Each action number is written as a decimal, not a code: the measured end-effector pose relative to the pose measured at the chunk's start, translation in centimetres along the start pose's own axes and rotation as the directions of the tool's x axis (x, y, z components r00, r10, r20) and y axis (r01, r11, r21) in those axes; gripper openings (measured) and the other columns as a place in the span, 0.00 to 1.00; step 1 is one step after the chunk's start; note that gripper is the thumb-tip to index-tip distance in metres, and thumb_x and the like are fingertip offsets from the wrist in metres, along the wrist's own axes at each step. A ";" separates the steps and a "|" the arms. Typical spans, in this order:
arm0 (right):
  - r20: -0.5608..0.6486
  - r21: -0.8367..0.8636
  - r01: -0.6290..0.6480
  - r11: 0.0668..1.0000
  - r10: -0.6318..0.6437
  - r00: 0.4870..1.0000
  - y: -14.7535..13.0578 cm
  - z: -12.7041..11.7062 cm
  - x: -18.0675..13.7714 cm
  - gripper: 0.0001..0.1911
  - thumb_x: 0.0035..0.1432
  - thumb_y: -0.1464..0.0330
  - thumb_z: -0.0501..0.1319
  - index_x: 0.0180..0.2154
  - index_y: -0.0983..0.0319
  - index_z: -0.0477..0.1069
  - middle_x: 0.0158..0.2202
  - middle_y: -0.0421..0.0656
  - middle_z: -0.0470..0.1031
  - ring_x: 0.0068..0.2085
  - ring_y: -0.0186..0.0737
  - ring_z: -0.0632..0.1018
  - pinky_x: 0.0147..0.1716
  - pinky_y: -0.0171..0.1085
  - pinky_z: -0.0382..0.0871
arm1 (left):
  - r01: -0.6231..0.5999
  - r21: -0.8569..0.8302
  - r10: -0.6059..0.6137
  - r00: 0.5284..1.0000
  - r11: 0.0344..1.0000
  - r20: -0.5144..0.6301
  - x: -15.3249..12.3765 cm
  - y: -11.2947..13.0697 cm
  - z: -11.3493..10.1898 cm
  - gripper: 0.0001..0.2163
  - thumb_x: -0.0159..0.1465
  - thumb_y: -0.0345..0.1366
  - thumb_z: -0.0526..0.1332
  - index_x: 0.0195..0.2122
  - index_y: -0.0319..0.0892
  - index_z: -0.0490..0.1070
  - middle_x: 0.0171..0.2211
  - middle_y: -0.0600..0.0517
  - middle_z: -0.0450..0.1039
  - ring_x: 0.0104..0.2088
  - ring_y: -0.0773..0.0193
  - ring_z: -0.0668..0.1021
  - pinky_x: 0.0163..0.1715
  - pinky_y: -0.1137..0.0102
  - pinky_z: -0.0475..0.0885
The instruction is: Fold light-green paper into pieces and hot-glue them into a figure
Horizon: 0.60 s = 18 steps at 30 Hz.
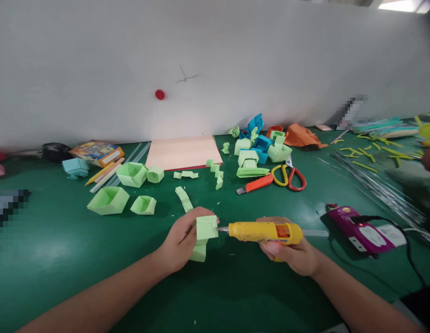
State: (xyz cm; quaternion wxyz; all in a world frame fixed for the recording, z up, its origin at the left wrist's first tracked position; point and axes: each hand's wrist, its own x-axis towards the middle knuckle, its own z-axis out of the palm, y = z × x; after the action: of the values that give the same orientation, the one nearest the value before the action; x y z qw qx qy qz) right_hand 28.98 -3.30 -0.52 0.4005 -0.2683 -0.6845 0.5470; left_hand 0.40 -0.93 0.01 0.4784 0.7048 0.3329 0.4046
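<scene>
No words, numbers or brands can be read: the printing on the colourful, flat cardboard box (98, 151) at the middle left and the marks on the white label (376, 235) of the purple, rectangular plastic power block (351, 227) at the lower right are too small and blurred

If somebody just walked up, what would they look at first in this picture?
Probably the bright yellow glue gun, held in the right hand with its tip at the green folded paper in the left hand. Next might come the purple box on the green table, off to the right. The red spot on the pale wall stands out too.
</scene>
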 end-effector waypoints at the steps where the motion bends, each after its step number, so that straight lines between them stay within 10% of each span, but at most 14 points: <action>1: -0.007 0.001 0.004 1.000 -0.004 1.000 0.0 0.0 0.0 0.12 0.67 0.58 0.61 0.36 0.61 0.70 0.23 0.37 0.64 0.22 0.33 0.64 0.19 0.34 0.60 | 0.001 0.004 -0.001 1.000 1.000 0.001 0.0 0.1 0.0 0.12 0.74 0.41 0.54 0.46 0.42 0.74 0.44 0.47 0.75 0.42 0.61 0.78 0.43 0.68 0.73; 18: 0.051 -0.292 0.249 0.923 -0.245 0.968 -1.9 0.4 1.3 0.19 0.70 0.53 0.55 0.39 0.60 0.76 0.23 0.40 0.69 0.28 0.40 0.71 0.29 0.40 0.63 | -0.041 0.112 0.038 0.999 0.993 0.035 -0.1 -0.1 0.0 0.13 0.75 0.40 0.50 0.48 0.43 0.73 0.44 0.46 0.74 0.43 0.60 0.78 0.44 0.67 0.72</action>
State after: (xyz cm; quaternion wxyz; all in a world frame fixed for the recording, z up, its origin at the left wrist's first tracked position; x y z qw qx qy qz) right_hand 28.10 -2.97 1.60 0.4168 -0.2334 -0.7896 0.3852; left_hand 0.32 -0.99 -0.06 0.4351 0.7438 0.3332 0.3827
